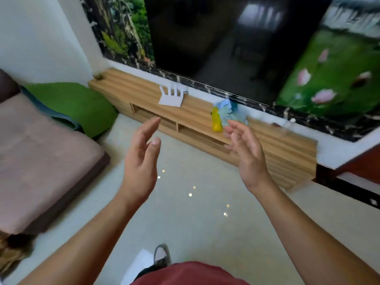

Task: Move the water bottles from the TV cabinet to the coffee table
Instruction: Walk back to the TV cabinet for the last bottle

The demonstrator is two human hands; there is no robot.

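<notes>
A long ribbed wooden TV cabinet [287,159] runs along the wall under a dark TV. On its top at the right, a blurred clear water bottle [286,126] with a white cap is faintly visible; how many bottles stand there I cannot tell. My left hand [141,161] and my right hand [246,155] are raised in front of the cabinet, palms facing each other, fingers apart, holding nothing. My right hand is left of and nearer than the bottle, not touching it. No coffee table shows in this view.
A white router [170,97] and a yellow and blue bundle [223,117] sit on the cabinet top. The TV [226,38] hangs above. A pinkish sofa [41,157] and a green cushion [72,103] lie at the left. Glossy pale floor [195,223] is underfoot.
</notes>
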